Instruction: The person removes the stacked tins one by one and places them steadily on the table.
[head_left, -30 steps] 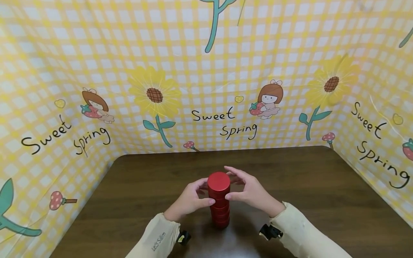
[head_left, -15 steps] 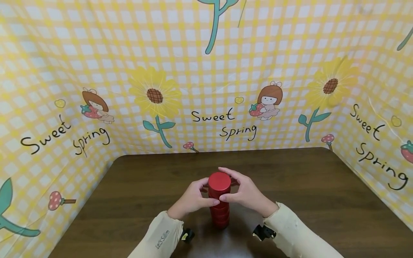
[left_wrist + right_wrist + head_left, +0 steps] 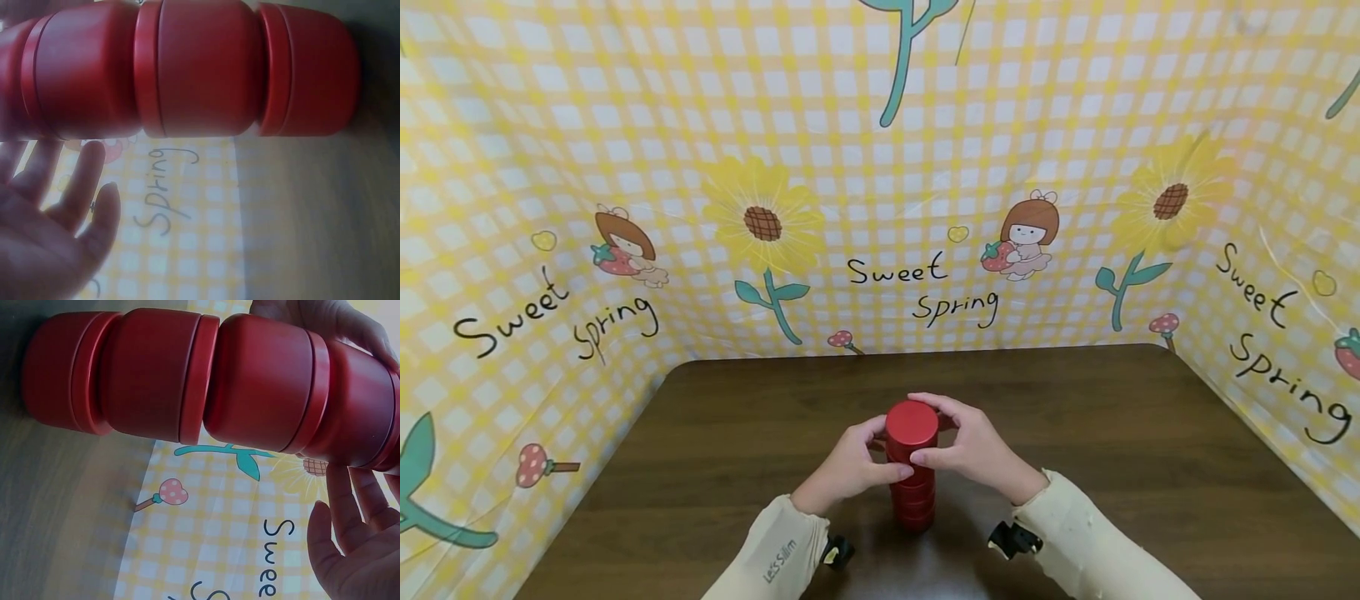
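A stack of several round red lidded canisters [image 3: 912,425] stands upright on the table. My left hand [image 3: 855,464] grips the upper part from the left, thumb across the front. From the right, my right hand [image 3: 981,447] holds the uppermost canister, thumb in front and fingers curving behind it. The left wrist view shows the lower canisters [image 3: 206,69] lying across the picture, with the left fingers below them. In the right wrist view the stacked canisters [image 3: 262,381] look slightly out of line. The fingertips behind the top are partly hidden.
The dark wooden table [image 3: 760,408] spreads around the stack. A yellow checked cloth [image 3: 880,192] with printed flowers and lettering walls it in at the back and both sides. A small black device [image 3: 1015,540] sits by each wrist.
The right hand has moved left, its thumb coming across the front of the canister, and the left thumb has shifted slightly right. Over the last half second the hands barely move.
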Demonstrator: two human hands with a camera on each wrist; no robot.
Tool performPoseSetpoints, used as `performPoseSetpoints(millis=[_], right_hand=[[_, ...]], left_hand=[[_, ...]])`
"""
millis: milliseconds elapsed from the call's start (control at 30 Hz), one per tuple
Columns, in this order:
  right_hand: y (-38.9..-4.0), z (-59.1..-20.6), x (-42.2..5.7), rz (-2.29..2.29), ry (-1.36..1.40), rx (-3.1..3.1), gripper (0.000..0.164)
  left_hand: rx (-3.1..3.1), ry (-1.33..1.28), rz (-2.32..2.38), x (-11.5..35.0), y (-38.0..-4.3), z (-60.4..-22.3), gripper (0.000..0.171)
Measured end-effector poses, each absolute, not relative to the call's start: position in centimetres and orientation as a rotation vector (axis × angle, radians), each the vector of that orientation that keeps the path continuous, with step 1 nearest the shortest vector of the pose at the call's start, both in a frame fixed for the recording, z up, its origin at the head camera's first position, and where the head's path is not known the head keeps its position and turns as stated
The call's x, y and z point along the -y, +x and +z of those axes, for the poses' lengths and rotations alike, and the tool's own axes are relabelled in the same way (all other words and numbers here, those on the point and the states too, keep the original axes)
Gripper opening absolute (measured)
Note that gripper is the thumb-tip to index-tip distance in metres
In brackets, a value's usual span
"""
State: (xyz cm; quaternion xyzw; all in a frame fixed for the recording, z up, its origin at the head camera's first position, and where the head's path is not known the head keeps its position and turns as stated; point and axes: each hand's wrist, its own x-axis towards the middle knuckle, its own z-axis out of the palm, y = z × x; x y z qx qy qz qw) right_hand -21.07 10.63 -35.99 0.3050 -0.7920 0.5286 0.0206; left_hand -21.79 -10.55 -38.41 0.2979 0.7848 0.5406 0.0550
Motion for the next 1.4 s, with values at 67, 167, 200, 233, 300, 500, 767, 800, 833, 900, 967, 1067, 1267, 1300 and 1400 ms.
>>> performPoseSetpoints(millis=[67,167,200,233,300,500,767,800,833,900,967,1067,1267,1300,1400], right_hand=[[-21.1,-36.0,-10.6,1.637,0.939,2.462,0.061],[-21.1,-36.0,-10.6,1.639,0.925,2.470,0.061],[-21.1,-36.0,-10.6,1.638,0.921,2.472,0.061],[-21.1,-36.0,-10.6,1.638,0.917,2.474,0.060],[-21.1,-35.9,-10.6,1.644,0.910,2.475,0.060],[-21.0,-35.8,-11.0,1.644,0.906,2.464,0.060],[-21.0,-35.6,-12.4,1.681,0.880,2.421,0.060],[-21.0,-35.5,-12.6,1.677,0.873,2.417,0.060],[-21.0,-35.5,-12.8,1.677,0.864,2.414,0.059],[-21.0,-35.5,-13.2,1.672,0.854,2.411,0.058],[-21.0,-35.4,-13.5,1.665,0.853,2.405,0.058],[-21.0,-35.4,-13.9,1.651,0.855,2.400,0.057],[-20.9,-35.4,-14.4,1.634,0.868,2.410,0.057],[-20.9,-35.4,-14.5,1.628,0.870,2.410,0.057],[-20.8,-35.5,-15.0,1.597,0.871,2.405,0.057]], left_hand=[[-2.378,0.897,1.649,10.6,-21.8,-38.4,0.050],[-2.372,0.889,1.663,10.6,-21.7,-38.3,0.048],[-2.372,0.886,1.666,10.6,-21.7,-38.3,0.047],[-2.375,0.884,1.668,10.6,-21.7,-38.3,0.046],[-2.381,0.875,1.668,10.6,-21.6,-38.3,0.045],[-2.391,0.856,1.662,10.5,-21.7,-38.2,0.048],[-2.411,0.848,1.655,10.6,-21.8,-38.2,0.054],[-2.406,0.850,1.655,10.6,-21.8,-38.2,0.053],[-2.406,0.855,1.653,10.6,-21.9,-38.2,0.052],[-2.399,0.857,1.657,10.5,-22.0,-38.3,0.051],[-2.394,0.856,1.659,10.5,-22.0,-38.3,0.051],[-2.387,0.862,1.661,10.5,-22.0,-38.2,0.050],[-2.409,0.892,1.628,10.5,-22.1,-37.9,0.048],[-2.410,0.889,1.620,10.5,-22.1,-37.8,0.048],[-2.418,0.873,1.598,10.5,-22.1,-37.7,0.049]])
